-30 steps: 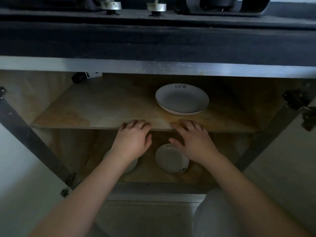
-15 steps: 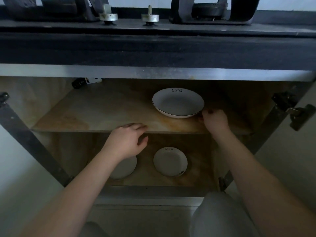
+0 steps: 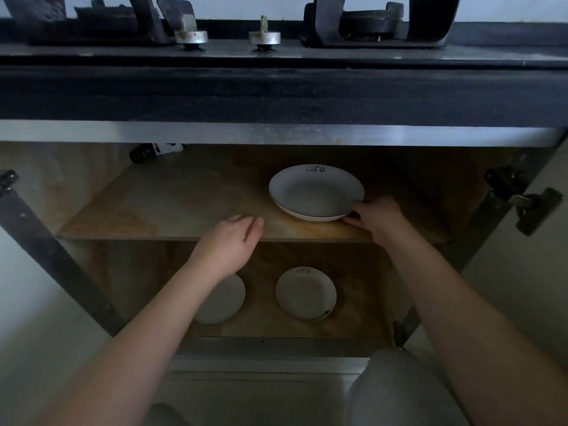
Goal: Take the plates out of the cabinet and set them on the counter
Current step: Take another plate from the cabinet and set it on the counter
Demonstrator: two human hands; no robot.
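With the right hand (image 3: 376,215) pinching the large plate (image 3: 316,192) by its near rim and the left hand (image 3: 229,241) resting loose and empty at the shelf (image 3: 153,210) edge, the plate is best kept level and supported underneath before it goes up to the tabletop (image 3: 276,56).

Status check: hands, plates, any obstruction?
Right hand grips rim of large plate on upper shelf. Left hand open at shelf edge. Two small plates on lower shelf. Nothing blocking.

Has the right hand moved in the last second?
Yes. The right hand went from the shelf edge rightward and deeper, to the big plate rim.
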